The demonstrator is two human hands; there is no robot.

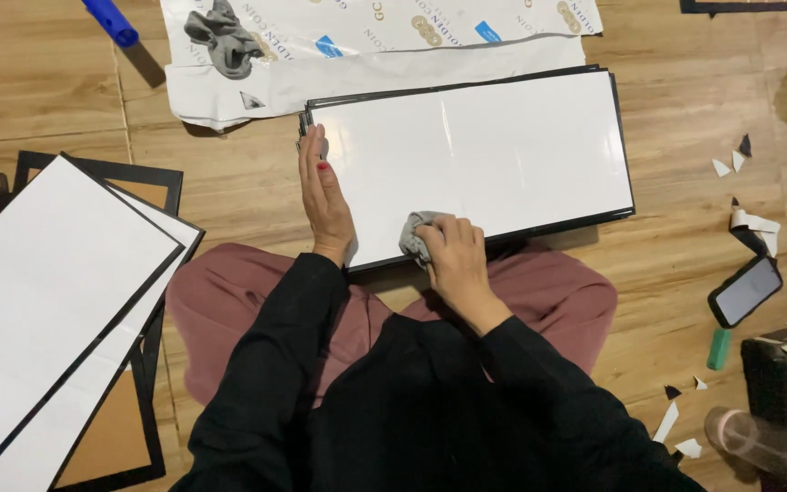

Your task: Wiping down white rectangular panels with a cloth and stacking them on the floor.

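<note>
On white panel (503, 150), right hand (455, 255) presses cloth (412, 232).

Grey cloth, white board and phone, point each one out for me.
Grey cloth (412, 233): head view, bunched part left of the right hand.
White board (521, 146): head view, glossy middle.
Phone (745, 291): head view, dark screen.

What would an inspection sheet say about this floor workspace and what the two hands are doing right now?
Surface: wooden floor, person seated cross-legged.
Job's things: white board with black edge; grey cloth on it.
Clutter: paper scraps, phone, blue tube, printed sheet with a second cloth, stacked boards.
Hands: left hand flat on the board's left edge; right hand grips the grey cloth.
Cables: nothing seen.
Surroundings: black machine, partly cut off.
</note>
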